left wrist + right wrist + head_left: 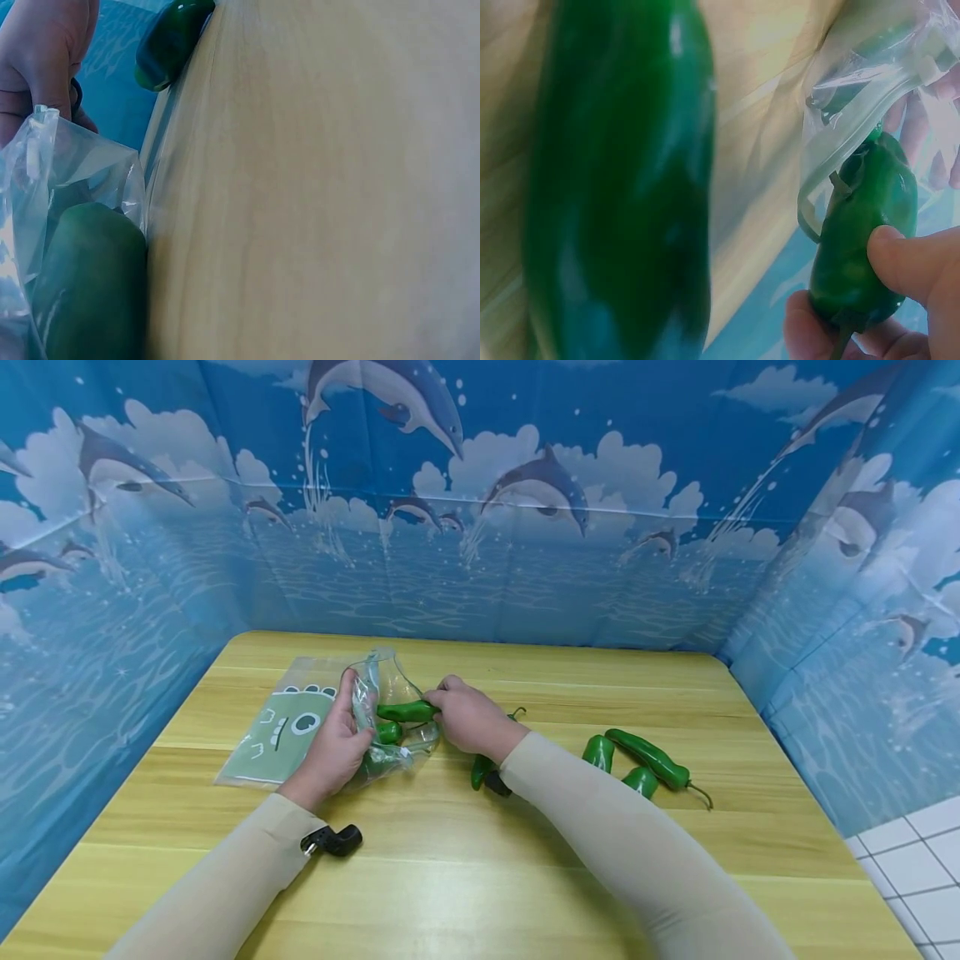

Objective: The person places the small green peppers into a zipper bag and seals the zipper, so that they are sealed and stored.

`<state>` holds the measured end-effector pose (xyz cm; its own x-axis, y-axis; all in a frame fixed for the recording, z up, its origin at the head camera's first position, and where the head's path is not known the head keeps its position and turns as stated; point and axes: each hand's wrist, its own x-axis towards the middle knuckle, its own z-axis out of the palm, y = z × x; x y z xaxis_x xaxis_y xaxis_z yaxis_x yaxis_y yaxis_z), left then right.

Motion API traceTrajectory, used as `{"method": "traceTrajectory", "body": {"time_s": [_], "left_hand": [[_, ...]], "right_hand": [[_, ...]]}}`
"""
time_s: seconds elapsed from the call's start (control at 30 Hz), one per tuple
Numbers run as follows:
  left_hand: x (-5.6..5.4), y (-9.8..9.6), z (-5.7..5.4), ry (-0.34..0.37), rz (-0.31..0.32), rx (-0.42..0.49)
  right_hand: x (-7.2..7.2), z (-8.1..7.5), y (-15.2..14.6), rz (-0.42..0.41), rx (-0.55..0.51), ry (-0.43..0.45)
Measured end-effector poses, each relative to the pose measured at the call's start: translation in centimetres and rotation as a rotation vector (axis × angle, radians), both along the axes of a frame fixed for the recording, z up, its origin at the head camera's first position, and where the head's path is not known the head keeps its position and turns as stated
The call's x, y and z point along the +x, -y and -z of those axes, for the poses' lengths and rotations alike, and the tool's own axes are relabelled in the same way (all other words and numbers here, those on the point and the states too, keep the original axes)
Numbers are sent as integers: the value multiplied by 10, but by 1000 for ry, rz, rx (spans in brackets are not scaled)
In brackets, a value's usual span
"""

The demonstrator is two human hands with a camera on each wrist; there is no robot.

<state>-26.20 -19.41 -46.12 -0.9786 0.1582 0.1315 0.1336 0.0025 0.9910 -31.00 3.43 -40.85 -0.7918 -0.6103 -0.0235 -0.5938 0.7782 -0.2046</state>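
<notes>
1. Nearest, my pale sleeves [217, 877] reach over the wooden desk [442, 877], with a black device [341, 841] at the left wrist.
2. My left hand [333, 752] grasps the side of a clear bag [390, 681], thumb at its near edge; another pepper [388, 732] shows through the plastic.
3. My right hand [476, 718] pinches a green pepper [405, 711] by its stem end, thumb on top, the other end in the bag's mouth.
4. A loose pepper [481, 771] lies beneath my right wrist.
5. Well to the right, three peppers [648, 756] lie close together.
6. Left of the bag, a pouch [273, 739] with a green monster print lies flat.
7. Beyond the desk hangs a blue dolphin curtain [517, 585].
</notes>
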Motion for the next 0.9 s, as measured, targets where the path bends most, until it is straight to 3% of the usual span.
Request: {"method": "traceTrajectory", "body": {"time_s": [0.27,0.57,0.9], "left_hand": [[0,0,-2,-6,-7,-9],[0,-1,-3,-5,1,10],[-1,0,-1,-7,5,21]], "right_hand": [[-2,1,2,-44,41,-108],[-3,3,6,28,-92,5],[-4,2,8,5,-53,-21]]}}
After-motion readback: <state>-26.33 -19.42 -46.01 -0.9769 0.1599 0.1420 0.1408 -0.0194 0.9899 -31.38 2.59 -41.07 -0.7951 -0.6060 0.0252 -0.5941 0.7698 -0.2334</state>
